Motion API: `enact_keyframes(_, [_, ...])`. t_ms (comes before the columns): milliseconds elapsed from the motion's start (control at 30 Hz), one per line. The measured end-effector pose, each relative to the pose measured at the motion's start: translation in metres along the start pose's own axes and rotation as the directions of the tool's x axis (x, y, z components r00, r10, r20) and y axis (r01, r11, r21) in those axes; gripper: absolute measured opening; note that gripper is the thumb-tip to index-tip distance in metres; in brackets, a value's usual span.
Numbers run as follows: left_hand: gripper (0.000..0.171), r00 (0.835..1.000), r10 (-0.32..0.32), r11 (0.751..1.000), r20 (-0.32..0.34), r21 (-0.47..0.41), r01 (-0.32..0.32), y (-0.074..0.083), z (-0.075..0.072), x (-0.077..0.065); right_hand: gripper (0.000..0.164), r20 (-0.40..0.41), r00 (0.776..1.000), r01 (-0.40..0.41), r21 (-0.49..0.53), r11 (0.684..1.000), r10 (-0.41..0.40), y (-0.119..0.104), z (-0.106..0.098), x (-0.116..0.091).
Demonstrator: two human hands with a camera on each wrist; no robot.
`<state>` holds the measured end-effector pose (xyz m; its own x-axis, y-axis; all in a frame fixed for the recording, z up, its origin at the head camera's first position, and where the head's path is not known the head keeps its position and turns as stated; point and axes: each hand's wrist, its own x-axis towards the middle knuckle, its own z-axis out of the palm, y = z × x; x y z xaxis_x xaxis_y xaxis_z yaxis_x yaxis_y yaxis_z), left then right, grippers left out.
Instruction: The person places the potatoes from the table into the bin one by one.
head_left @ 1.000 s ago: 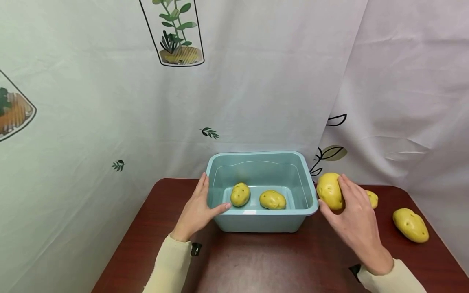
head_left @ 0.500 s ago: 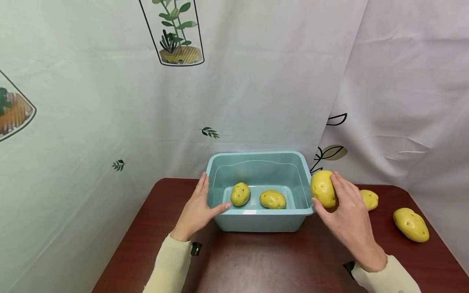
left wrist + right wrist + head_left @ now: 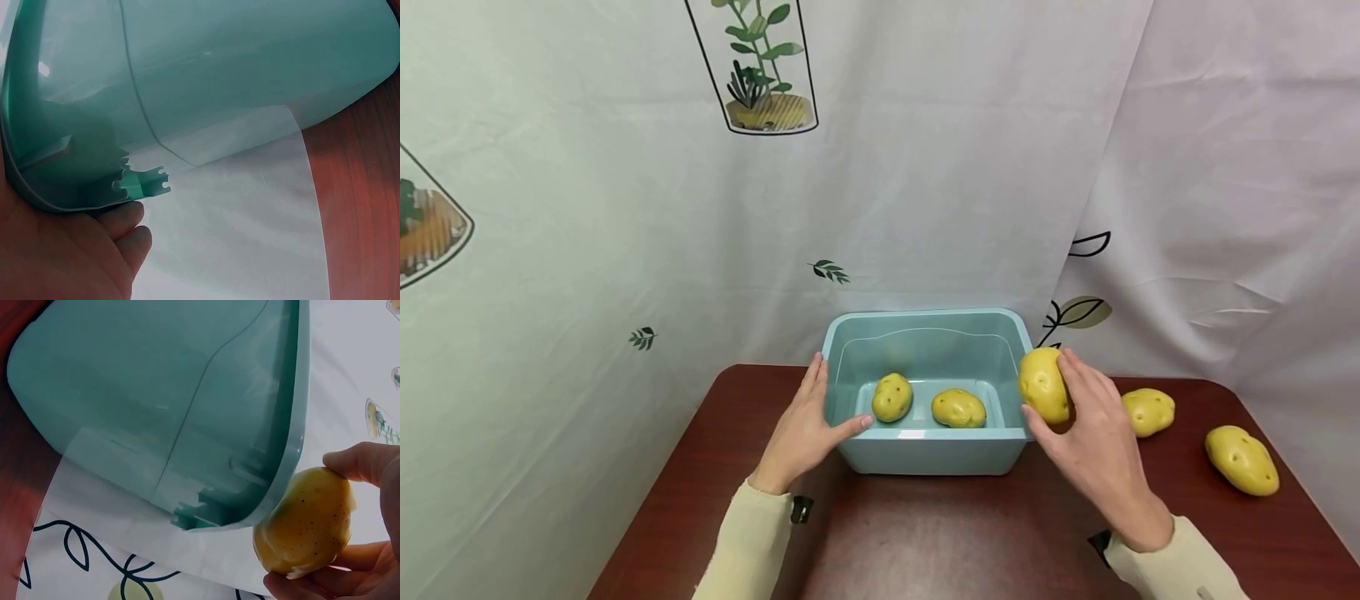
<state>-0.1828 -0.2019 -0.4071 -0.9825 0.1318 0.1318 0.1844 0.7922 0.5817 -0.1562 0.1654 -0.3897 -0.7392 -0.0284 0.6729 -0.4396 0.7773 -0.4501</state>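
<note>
A yellow potato [image 3: 1043, 385] is pinched in a right hand [image 3: 1101, 446] — thumb on one side, fingers on the other — beside a blue tub's [image 3: 925, 455] right rim. The left hand [image 3: 797, 442] rests at the tub's left, fingers straight, thumb spread. Two potatoes [image 3: 891, 398] lie inside; two more potatoes [image 3: 1242, 461] lie right, on the table [image 3: 925, 533].

Pale cloth backdrop [image 3: 925, 183], creased at right — hangs behind the glossy red-brown tabletop [image 3: 925, 533], far corners rounded. Prints on the cloth: potted plant [image 3: 771, 112] up top, cropped pot [image 3: 432, 227] at left edge, small leaf sprig [image 3: 829, 272] mid-cloth, second sprig [image 3: 642, 338] lower left — black-outlined leaves [image 3: 1081, 313] lower right.
</note>
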Motion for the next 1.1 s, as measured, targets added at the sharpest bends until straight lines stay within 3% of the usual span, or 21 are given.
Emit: enact_keyframes(1100, [0.121,1.0,0.005,1.0,-0.003,-0.001,-0.005,0.0,0.0,0.001,0.076,0.021,0.999,0.032,0.033,0.999,-0.033,-0.011,0.025,0.002])
